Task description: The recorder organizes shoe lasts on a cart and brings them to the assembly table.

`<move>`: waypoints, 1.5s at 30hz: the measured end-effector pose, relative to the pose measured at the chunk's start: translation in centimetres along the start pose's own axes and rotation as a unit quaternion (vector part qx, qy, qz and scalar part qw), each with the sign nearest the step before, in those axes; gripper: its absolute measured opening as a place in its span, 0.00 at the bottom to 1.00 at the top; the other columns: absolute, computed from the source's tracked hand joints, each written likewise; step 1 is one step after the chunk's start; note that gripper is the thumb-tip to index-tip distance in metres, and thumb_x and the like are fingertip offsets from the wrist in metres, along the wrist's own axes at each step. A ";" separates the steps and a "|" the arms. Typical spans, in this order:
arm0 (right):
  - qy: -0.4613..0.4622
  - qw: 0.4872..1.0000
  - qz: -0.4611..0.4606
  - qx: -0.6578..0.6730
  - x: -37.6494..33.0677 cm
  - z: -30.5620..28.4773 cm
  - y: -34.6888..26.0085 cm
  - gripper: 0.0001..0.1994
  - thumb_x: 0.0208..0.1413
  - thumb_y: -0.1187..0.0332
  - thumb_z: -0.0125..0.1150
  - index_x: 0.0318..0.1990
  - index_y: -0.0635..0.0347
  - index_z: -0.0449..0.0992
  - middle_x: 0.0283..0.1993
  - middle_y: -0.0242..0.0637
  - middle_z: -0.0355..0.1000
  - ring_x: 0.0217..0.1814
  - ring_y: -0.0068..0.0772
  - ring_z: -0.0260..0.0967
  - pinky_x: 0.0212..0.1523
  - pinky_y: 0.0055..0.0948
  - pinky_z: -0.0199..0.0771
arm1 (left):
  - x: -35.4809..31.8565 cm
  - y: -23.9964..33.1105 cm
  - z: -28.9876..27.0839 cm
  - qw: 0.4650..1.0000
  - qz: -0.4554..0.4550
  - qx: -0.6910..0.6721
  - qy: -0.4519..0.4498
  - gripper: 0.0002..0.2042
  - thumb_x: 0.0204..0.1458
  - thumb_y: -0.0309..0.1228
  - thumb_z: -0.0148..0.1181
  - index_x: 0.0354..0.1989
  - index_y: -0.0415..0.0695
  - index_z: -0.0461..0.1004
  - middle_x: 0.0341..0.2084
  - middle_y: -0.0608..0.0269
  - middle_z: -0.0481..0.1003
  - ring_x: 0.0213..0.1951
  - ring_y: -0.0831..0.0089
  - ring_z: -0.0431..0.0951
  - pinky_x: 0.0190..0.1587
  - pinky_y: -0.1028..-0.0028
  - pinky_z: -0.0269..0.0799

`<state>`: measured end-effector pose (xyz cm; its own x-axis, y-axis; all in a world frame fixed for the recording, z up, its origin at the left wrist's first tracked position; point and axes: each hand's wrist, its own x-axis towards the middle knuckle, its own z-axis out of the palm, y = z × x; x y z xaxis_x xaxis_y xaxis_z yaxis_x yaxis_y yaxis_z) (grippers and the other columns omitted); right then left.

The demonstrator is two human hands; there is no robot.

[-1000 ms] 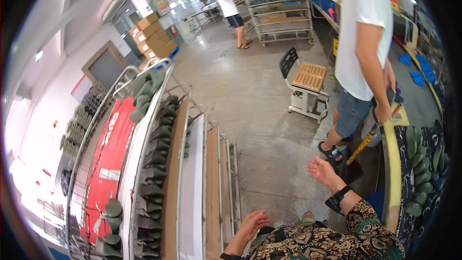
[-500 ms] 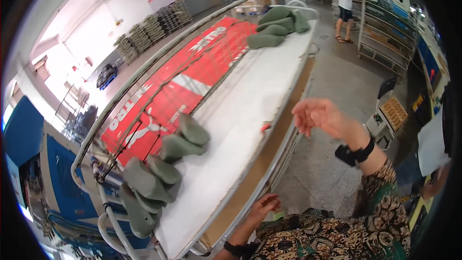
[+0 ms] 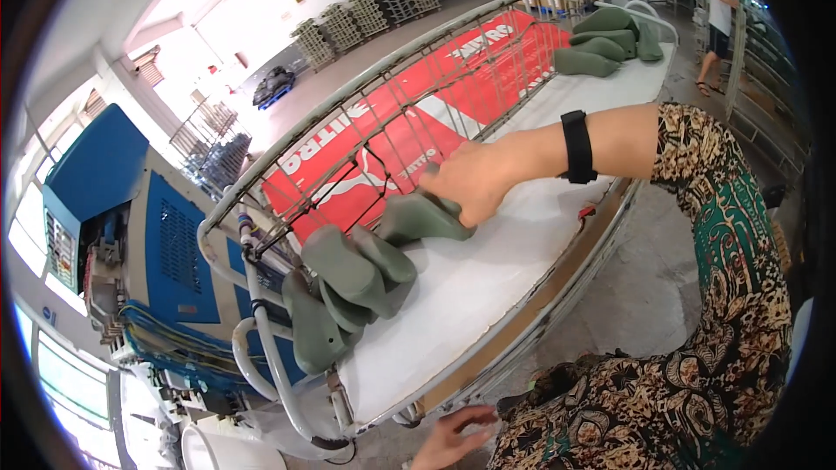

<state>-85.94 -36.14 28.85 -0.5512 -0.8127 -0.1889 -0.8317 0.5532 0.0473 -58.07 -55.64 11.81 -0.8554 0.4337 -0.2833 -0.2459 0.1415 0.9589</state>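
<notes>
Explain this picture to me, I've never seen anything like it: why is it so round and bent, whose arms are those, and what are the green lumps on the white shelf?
The picture comes from a wide-angle camera worn on a person's head, looking down at their own hands. That lens bends straight edges, so the shelf curves.

There is no machine arm here, only two bare hands. The right hand, with a black wristband on its forearm, reaches across and closes its grip on a green shoe-shaped form. The left hand is low at the bottom edge, below the shelf; whether it holds anything cannot be seen.

The forms lie on a white shelf of a wire-railed trolley. A pile of green forms sits at the near end, another group of forms at the far end. Behind the rail lies a red banner; a blue machine stands left.
</notes>
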 end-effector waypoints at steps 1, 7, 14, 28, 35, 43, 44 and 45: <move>0.049 0.998 0.019 0.021 0.5 0.3 0.6 0.26 0.34 0.65 0.55 0.43 0.72 0.61 0.31 0.54 0.69 0.35 0.53 0.68 0.36 0.43 0.67 | -1.9 2.8 -0.6 0.999 0.023 0.027 0.003 0.19 0.42 0.32 0.61 0.43 0.36 0.68 0.37 0.55 0.72 0.41 0.65 0.71 0.44 0.70 0.65; 0.113 0.985 0.084 0.099 1.4 0.4 3.4 0.17 0.33 0.71 0.49 0.34 0.74 0.64 0.27 0.55 0.69 0.32 0.57 0.67 0.34 0.47 0.66 | -5.5 18.6 -2.6 0.941 0.145 0.304 -0.041 0.21 0.43 0.39 0.60 0.40 0.34 0.70 0.34 0.53 0.73 0.37 0.66 0.73 0.41 0.72 0.66; 0.173 0.966 0.048 0.187 -9.4 0.5 5.7 0.21 0.36 0.70 0.52 0.43 0.69 0.65 0.28 0.55 0.69 0.33 0.55 0.67 0.36 0.42 0.66 | 8.0 27.3 -4.7 0.851 0.160 0.496 0.067 0.16 0.39 0.27 0.60 0.39 0.36 0.70 0.28 0.53 0.74 0.34 0.64 0.75 0.36 0.72 0.69; 0.433 0.609 0.177 0.641 -30.5 11.0 -5.3 0.22 0.44 0.69 0.53 0.48 0.70 0.65 0.34 0.44 0.68 0.26 0.29 0.68 0.17 0.25 0.70 | 22.5 26.4 -14.4 0.695 -0.063 0.616 -0.365 0.24 0.38 0.39 0.66 0.44 0.41 0.69 0.36 0.61 0.74 0.38 0.75 0.72 0.42 0.72 0.68; 0.471 0.339 0.410 0.704 -32.5 25.0 -17.3 0.23 0.42 0.70 0.56 0.47 0.74 0.64 0.36 0.49 0.68 0.23 0.33 0.69 0.16 0.26 0.70 | 26.6 25.8 -13.8 0.868 -0.050 0.483 -0.108 0.23 0.42 0.35 0.61 0.44 0.33 0.67 0.36 0.56 0.73 0.38 0.68 0.73 0.39 0.70 0.70; 0.484 0.203 0.487 0.698 -35.4 38.1 -22.0 0.23 0.44 0.72 0.51 0.47 0.83 0.59 0.37 0.56 0.65 0.24 0.38 0.70 0.17 0.30 0.71 | 37.1 20.6 9.3 0.830 -0.023 0.443 -0.338 0.24 0.43 0.36 0.59 0.47 0.35 0.65 0.38 0.55 0.72 0.39 0.67 0.72 0.40 0.67 0.69; 0.505 0.183 0.483 0.692 -35.5 38.1 -22.2 0.24 0.44 0.72 0.50 0.47 0.83 0.58 0.36 0.55 0.65 0.24 0.37 0.70 0.17 0.29 0.71 | 37.7 19.4 11.0 0.829 -0.039 0.436 -0.348 0.24 0.43 0.37 0.59 0.46 0.35 0.65 0.38 0.55 0.72 0.39 0.67 0.72 0.40 0.67 0.69; 0.525 0.167 0.479 0.683 -36.1 38.0 -22.5 0.24 0.45 0.72 0.49 0.48 0.83 0.58 0.35 0.54 0.66 0.24 0.37 0.70 0.17 0.29 0.70 | 38.1 18.4 12.9 0.830 -0.052 0.426 -0.357 0.23 0.43 0.37 0.59 0.46 0.35 0.66 0.38 0.55 0.72 0.38 0.66 0.72 0.39 0.67 0.69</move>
<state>-44.87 -12.28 -2.64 -0.6924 0.5818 -0.4268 0.0677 -0.5364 -0.8412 -89.31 -25.05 18.53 -0.2872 0.7533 -0.5916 0.3697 0.6570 0.6570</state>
